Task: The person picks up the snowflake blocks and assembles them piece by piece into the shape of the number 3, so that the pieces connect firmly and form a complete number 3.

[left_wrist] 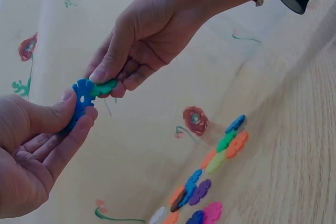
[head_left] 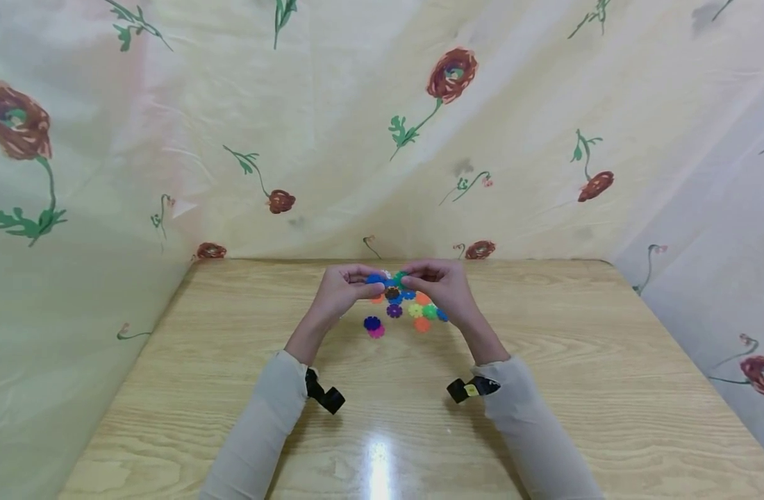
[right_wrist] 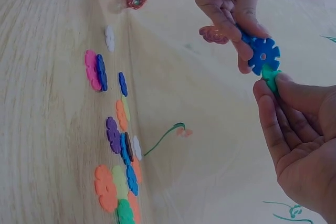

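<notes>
Pale sleeves lie nearest; hands pinch blue disc and green disc, partly hiding scattered discs.

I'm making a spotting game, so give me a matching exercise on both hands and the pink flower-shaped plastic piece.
1. Left hand
2. Right hand
3. Pink flower-shaped plastic piece

A. Pinches a green flower-shaped plastic piece
B. On the wood-grain table, partly covered by a dark blue flower-shaped plastic piece in the head view
C. Holds a blue flower-shaped plastic piece

Pairs: 1-C; 2-A; 3-B
</notes>
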A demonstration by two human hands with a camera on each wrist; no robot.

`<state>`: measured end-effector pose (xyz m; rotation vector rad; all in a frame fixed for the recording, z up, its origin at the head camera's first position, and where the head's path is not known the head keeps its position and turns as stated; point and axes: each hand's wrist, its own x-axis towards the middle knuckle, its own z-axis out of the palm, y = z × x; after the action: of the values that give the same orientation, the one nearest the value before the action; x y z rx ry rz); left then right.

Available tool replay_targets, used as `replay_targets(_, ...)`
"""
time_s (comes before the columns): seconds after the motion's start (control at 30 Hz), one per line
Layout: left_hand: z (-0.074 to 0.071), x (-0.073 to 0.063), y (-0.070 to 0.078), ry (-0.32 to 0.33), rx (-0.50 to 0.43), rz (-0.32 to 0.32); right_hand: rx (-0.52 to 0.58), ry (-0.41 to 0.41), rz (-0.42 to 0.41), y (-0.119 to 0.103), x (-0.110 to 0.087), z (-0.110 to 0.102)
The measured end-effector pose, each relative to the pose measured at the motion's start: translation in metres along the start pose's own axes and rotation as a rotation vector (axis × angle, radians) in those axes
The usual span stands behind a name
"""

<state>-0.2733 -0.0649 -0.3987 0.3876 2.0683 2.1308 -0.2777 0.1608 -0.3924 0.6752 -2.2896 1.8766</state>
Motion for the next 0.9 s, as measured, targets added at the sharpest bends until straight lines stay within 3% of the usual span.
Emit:
replay_targets(0.2, 0.0016, 0.0005, 0.0005, -0.043, 0.010, 0.019, 0.002, 0.024, 0.029, -0.0009, -0.0007, -0.0002)
replay_targets(0.47, -0.0015, 0.0023, -0.0019, -0.266, -0.002, 0.003, -0.014, 0.054, 0.061, 0.0003, -0.0002, 0.0025)
replay_targets(0.9, 0.0048, 0.0034, -0.0092, -0.306, 0.018, -0.022, -0.047, 0.033, 0.086, 0.0044, -0.0015, 0.0090)
